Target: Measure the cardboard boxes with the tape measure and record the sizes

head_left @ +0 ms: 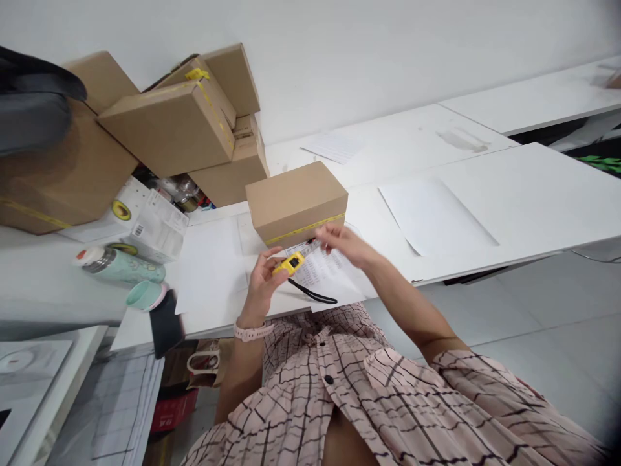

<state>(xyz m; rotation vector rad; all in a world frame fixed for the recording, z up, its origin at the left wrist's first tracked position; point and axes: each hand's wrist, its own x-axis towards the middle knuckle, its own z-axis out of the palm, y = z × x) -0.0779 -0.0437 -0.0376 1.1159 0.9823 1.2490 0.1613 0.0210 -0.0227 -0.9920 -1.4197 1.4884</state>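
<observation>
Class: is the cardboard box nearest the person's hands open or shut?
Shut: the cardboard box shows a flat, closed top, and yellow tape runs along its front.

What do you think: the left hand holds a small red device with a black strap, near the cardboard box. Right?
Only the colour is wrong: the head view shows the device in the left hand is yellow, with a black strap, near the cardboard box.
</observation>
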